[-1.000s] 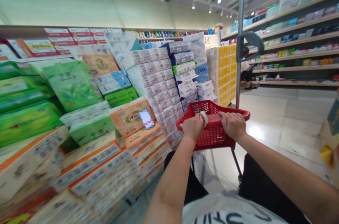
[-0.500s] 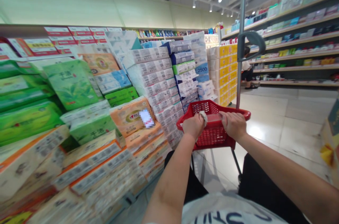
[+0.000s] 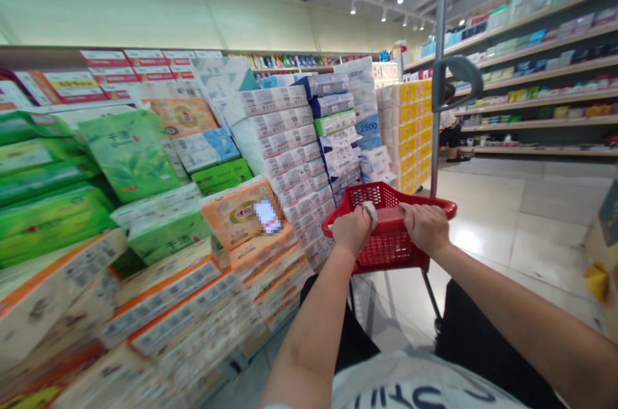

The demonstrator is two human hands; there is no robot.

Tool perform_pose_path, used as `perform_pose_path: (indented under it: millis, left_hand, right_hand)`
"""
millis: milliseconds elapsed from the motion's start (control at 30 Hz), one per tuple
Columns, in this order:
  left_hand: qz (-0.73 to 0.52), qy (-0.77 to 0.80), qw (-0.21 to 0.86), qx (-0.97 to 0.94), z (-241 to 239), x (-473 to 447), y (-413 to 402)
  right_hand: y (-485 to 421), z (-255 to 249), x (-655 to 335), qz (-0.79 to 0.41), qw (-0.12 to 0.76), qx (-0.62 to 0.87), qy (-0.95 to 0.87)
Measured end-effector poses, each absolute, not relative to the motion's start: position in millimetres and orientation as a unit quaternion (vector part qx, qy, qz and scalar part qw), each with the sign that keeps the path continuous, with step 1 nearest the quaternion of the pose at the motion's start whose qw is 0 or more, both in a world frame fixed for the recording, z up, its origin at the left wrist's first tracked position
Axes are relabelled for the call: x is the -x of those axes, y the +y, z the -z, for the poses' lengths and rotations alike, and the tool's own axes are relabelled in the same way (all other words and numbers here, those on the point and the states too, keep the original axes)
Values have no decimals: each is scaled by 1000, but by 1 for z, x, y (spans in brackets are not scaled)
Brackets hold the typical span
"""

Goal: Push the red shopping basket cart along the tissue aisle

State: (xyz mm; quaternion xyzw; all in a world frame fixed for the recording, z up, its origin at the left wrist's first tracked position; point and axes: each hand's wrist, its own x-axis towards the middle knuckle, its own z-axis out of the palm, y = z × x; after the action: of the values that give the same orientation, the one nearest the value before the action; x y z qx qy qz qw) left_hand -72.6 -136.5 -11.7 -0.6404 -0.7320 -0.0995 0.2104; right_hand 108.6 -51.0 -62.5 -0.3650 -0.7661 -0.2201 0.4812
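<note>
In front of me stands a small red shopping cart (image 3: pixel 386 251) with a perforated plastic basket on dark legs. My left hand (image 3: pixel 354 230) is wrapped round the left part of its handle, and something whitish and crumpled shows by the thumb. Round the handle's right part closes my right hand (image 3: pixel 425 227), knuckles up. To the left, a phone with a blurred screen (image 3: pixel 268 216) lies on an orange tissue pack (image 3: pixel 236 212), apart from both hands.
Green tissue packs (image 3: pixel 128 151) and white paper bundles (image 3: pixel 284 138) are piled along the left. A metal pole with a grey handle (image 3: pixel 456 84) rises past the cart. Stocked shelves (image 3: pixel 545 67) line the right, where a person (image 3: pixel 450 129) crouches. Tiled floor (image 3: pixel 506 222) stretches between.
</note>
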Motion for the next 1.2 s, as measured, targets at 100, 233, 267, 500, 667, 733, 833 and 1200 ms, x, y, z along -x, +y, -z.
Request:
perform_pose_path:
  millis: [100,233,267,500,667,733,833,1200]
  left_hand:
    - [159,-721,224,637,17,70,-142]
    - [160,-751,187,613,17,71,-139]
    - [156,-760,174,607,15,71,-136]
    - [84,-769,117,623,7,71,-134]
    - [39,-756,137,639,3,72,-135]
    - [17,-738,155,656,2,73,-134]
    - [1,-717,187,671,4,74,-133]
    - [12,-704,203,680,7,77,-131]
  right_hand:
    - [-50,63,-108,226,485,364,-763]
    - [-51,64,-108,224,483,365,-764]
    - [-51,64,-109,222,482,366,-764]
    - [-50,63,-108,212,479,369,-768]
    - [-50,64,-109,216,480,364,-769]
    - [-50,64,-110,217,479,362,-769]
    - [-50,65,-110,212,480,364,-770]
    - [-52,64,-109,212,483,362,-768]
